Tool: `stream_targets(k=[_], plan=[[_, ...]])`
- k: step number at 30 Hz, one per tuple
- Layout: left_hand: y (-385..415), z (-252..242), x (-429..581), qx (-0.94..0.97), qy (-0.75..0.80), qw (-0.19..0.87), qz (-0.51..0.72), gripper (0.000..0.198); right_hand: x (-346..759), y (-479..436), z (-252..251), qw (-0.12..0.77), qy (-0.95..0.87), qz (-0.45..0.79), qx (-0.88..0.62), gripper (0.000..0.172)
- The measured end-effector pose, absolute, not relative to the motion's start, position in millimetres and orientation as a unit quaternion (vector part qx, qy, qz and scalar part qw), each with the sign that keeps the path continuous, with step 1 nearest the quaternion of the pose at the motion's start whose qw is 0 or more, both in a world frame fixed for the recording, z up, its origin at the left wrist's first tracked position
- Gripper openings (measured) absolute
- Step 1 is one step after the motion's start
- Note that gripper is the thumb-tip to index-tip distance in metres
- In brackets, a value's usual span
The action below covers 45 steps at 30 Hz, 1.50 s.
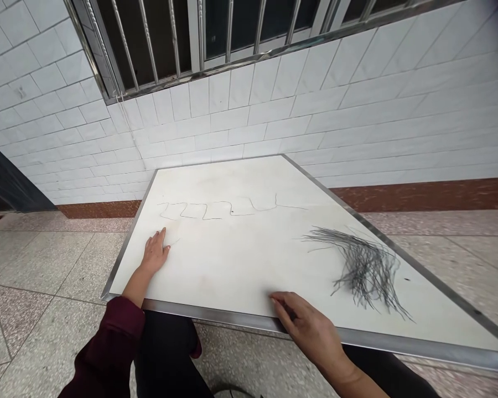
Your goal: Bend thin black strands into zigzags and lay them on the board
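A white table top (232,260) with a metal rim lies in front of me. My left hand (155,252) rests flat on it near the left edge, fingers stretched out, holding nothing. A short thin wire (174,241) lies just beside its fingertips. My right hand (307,326) lies at the near rim, fingers curled toward the surface; whether it pinches anything I cannot make out. A loose pile of thin dark wires (363,268) sits on the right part of the table. A row of bent wire pieces (216,210) forms a zigzag line across the far part.
A white tiled wall (357,110) with a barred window (199,33) stands behind the table. Speckled stone floor (37,260) surrounds it. My dark-trousered legs (166,354) are under the near edge. A dark doorway (4,182) is at far left.
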State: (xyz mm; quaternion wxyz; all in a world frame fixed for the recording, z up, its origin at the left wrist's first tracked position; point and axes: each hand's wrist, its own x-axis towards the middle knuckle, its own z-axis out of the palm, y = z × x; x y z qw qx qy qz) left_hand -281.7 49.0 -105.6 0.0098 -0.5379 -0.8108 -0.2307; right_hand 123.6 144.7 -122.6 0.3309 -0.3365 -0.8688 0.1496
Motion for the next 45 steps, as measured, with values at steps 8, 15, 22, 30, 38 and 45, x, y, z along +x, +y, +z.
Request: stream_targets(k=[8,15,22,30,38,45], plan=[[42.3,-100.8,-299.0,-0.537,-0.798,0.007,-0.273,0.068,123.1,144.0,-120.8,0.314,-0.864,0.168,-0.356,0.028],[44.5,-99.3,-296.9,-0.521,-0.794,0.019,-0.313,0.065,124.3,144.1,-125.6,0.325,-0.869,0.14,-0.345,0.026],[51.6,-98.5,-300.1,-0.518,-0.784,0.032,-0.341,0.062,124.2,144.7,-125.4,0.33,-0.871,0.14,-0.337,0.025],[29.2,-102.3,-310.6,-0.38,-0.814,0.119,-0.423,0.047,123.9,143.5,-124.2,0.323,-0.868,0.143,-0.348,0.026],[3.2,-105.6,-276.7,-0.476,-0.806,0.068,-0.346,0.045,122.6,142.2,-125.7,0.325,-0.87,0.128,-0.349,0.027],[45.4,-97.3,-278.1,-0.478,-0.811,0.032,-0.336,0.055,124.8,141.6,-126.1,0.312,-0.867,0.132,-0.365,0.029]])
